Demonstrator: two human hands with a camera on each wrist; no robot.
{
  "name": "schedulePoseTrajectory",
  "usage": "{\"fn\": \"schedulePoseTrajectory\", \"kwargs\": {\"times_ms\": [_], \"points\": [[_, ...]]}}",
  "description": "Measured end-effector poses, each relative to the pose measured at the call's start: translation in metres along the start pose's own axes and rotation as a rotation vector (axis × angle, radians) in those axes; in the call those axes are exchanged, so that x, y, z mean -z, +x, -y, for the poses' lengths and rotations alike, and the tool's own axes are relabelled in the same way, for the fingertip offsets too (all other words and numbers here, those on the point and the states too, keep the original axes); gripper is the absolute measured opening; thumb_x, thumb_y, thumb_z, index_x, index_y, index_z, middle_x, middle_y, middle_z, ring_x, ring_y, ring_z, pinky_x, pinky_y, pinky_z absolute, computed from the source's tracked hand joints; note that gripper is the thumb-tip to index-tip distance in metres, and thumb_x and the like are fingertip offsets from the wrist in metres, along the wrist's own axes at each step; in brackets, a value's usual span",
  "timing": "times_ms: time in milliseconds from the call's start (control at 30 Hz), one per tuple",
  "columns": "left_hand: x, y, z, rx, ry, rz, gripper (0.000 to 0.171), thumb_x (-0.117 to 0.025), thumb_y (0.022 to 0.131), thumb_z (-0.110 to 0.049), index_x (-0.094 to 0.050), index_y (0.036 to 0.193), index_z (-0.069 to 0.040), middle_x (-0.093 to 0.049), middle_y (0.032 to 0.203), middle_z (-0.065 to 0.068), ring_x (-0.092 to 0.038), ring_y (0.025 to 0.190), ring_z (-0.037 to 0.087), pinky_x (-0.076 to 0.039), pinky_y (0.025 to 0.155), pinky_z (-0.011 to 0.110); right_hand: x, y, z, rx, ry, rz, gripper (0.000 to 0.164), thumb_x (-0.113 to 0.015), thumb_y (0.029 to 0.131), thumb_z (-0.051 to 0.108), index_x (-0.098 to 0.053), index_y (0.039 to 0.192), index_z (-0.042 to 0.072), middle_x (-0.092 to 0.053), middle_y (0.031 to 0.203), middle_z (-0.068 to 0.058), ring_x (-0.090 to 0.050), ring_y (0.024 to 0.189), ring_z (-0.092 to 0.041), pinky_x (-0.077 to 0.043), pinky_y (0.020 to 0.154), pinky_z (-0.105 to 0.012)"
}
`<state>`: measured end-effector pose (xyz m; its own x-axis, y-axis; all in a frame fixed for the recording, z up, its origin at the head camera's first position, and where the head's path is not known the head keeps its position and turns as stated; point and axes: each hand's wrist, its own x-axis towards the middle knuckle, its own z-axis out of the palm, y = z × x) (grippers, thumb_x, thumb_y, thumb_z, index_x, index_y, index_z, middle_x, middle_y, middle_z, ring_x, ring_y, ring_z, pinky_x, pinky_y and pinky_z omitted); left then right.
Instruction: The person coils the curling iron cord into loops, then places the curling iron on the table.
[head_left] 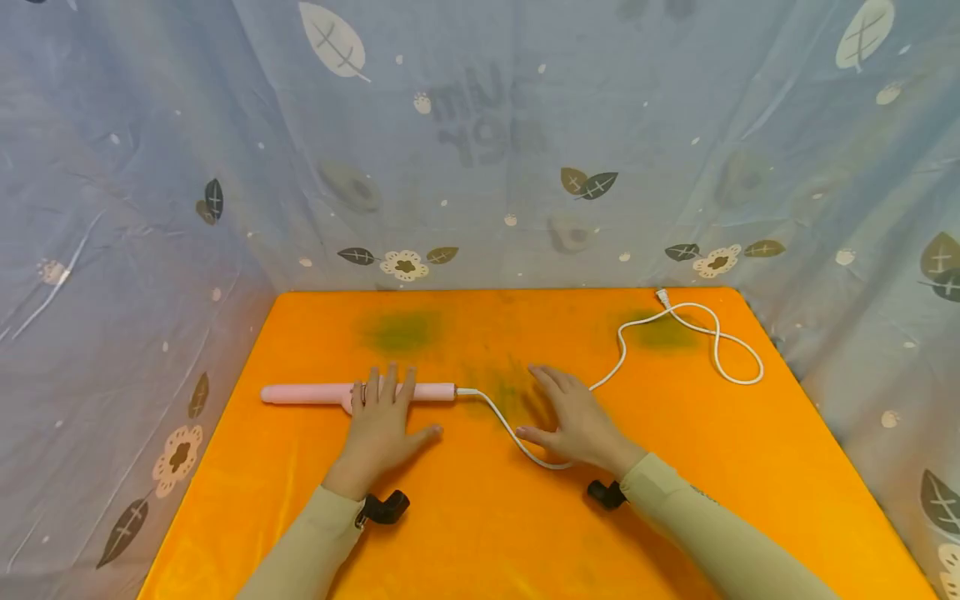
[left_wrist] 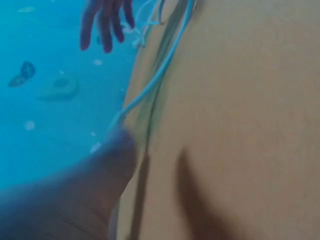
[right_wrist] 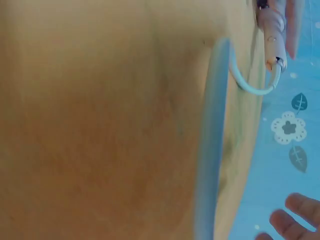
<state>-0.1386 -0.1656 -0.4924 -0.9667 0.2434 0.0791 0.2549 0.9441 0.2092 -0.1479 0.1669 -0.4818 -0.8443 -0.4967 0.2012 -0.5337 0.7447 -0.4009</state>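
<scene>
A pink curling iron (head_left: 307, 393) lies crosswise on the orange table, its barrel pointing left. My left hand (head_left: 378, 433) reaches over its middle with spread, straight fingers, hiding part of the handle and clamp. From the handle's right end runs a white cord (head_left: 502, 421). My right hand (head_left: 585, 425) hovers over that cord with fingers extended and thumb apart, gripping nothing. In the right wrist view the cord (right_wrist: 212, 140) passes close to the camera, and the iron's handle end (right_wrist: 274, 47) shows beside left-hand fingers. The left thumb (left_wrist: 120, 150) overlaps the cord in the left wrist view.
Toward the back right the cord forms a loop (head_left: 738, 379), ending in a plug (head_left: 662, 297) near the table's far edge. Patterned curtains (head_left: 480, 167) enclose the orange table (head_left: 487, 533) at the back and both sides. Greenish stains mark the tabletop.
</scene>
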Motion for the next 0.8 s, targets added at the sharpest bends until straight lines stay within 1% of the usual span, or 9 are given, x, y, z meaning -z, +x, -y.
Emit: {"fn": "schedulePoseTrajectory", "kwargs": {"times_ms": [100,200,300,400,433,500,600,700,800], "points": [[0.002,0.002,0.004,-0.078,-0.053,0.006,0.104,-0.067,0.076,-0.068,-0.025,0.155,-0.015,-0.022,0.156,0.021,-0.009,0.142,0.046,0.000,0.110,0.061,-0.003,-0.001,0.002,-0.007,0.087,0.040,0.098,-0.063,0.077,0.071,-0.027,0.153,0.019,-0.040,0.144,-0.013,-0.044,0.126,-0.033,-0.040,0.098,-0.052],[0.003,0.004,0.011,-0.124,-0.080,0.024,0.100,-0.071,0.076,-0.064,-0.029,0.154,-0.017,-0.029,0.154,0.018,-0.014,0.142,0.045,-0.001,0.111,0.059,-0.005,-0.003,0.003,-0.042,0.190,0.113,0.099,-0.068,0.075,0.069,-0.030,0.152,0.019,-0.044,0.133,-0.013,-0.051,0.109,-0.027,-0.046,0.087,-0.045],[0.004,0.008,0.019,-0.137,-0.121,0.038,0.090,-0.072,0.079,-0.057,-0.036,0.151,-0.017,-0.040,0.148,0.015,-0.025,0.137,0.041,-0.007,0.109,0.058,-0.007,-0.003,0.004,-0.090,0.300,0.192,0.097,-0.069,0.077,0.065,-0.032,0.151,0.016,-0.044,0.121,-0.012,-0.049,0.095,-0.023,-0.045,0.078,-0.040],[0.004,0.015,0.027,-0.124,-0.193,0.041,0.072,-0.073,0.084,-0.045,-0.047,0.145,-0.017,-0.053,0.137,0.011,-0.037,0.129,0.037,-0.014,0.104,0.055,-0.011,-0.003,0.003,-0.128,0.391,0.252,0.090,-0.071,0.079,0.060,-0.037,0.148,0.014,-0.043,0.116,-0.011,-0.044,0.092,-0.023,-0.041,0.076,-0.038],[0.004,0.017,0.029,-0.114,-0.218,0.040,0.065,-0.072,0.086,-0.042,-0.052,0.142,-0.016,-0.056,0.133,0.010,-0.039,0.127,0.035,-0.016,0.102,0.054,-0.013,-0.003,0.002,-0.134,0.409,0.270,0.087,-0.072,0.079,0.058,-0.039,0.146,0.014,-0.043,0.117,-0.010,-0.042,0.094,-0.023,-0.040,0.078,-0.038],[0.003,0.021,0.034,-0.101,-0.244,0.032,0.053,-0.071,0.089,-0.037,-0.059,0.136,-0.017,-0.060,0.126,0.008,-0.042,0.122,0.033,-0.018,0.099,0.053,-0.017,-0.003,0.001,-0.134,0.426,0.299,0.080,-0.074,0.079,0.055,-0.045,0.140,0.014,-0.043,0.114,-0.008,-0.040,0.093,-0.022,-0.038,0.080,-0.039],[-0.002,0.023,0.038,-0.090,-0.248,0.002,0.042,-0.070,0.089,-0.037,-0.066,0.127,-0.019,-0.064,0.119,0.005,-0.045,0.116,0.030,-0.020,0.097,0.052,-0.024,-0.004,-0.001,-0.115,0.420,0.322,0.069,-0.075,0.079,0.054,-0.051,0.131,0.016,-0.042,0.110,-0.006,-0.037,0.093,-0.021,-0.035,0.083,-0.040],[-0.007,0.024,0.037,-0.092,-0.229,-0.044,0.039,-0.071,0.087,-0.040,-0.069,0.122,-0.022,-0.066,0.114,0.002,-0.046,0.110,0.027,-0.021,0.094,0.051,-0.031,-0.005,-0.005,-0.105,0.385,0.320,0.061,-0.075,0.079,0.053,-0.053,0.124,0.019,-0.040,0.109,-0.003,-0.036,0.094,-0.020,-0.032,0.084,-0.042],[-0.009,0.025,0.034,-0.086,-0.224,-0.087,0.038,-0.073,0.085,-0.041,-0.071,0.119,-0.022,-0.067,0.111,0.002,-0.047,0.106,0.026,-0.021,0.093,0.050,-0.033,-0.005,-0.007,-0.103,0.339,0.303,0.054,-0.075,0.080,0.050,-0.053,0.120,0.022,-0.039,0.111,-0.002,-0.036,0.099,-0.021,-0.032,0.087,-0.043]]}}
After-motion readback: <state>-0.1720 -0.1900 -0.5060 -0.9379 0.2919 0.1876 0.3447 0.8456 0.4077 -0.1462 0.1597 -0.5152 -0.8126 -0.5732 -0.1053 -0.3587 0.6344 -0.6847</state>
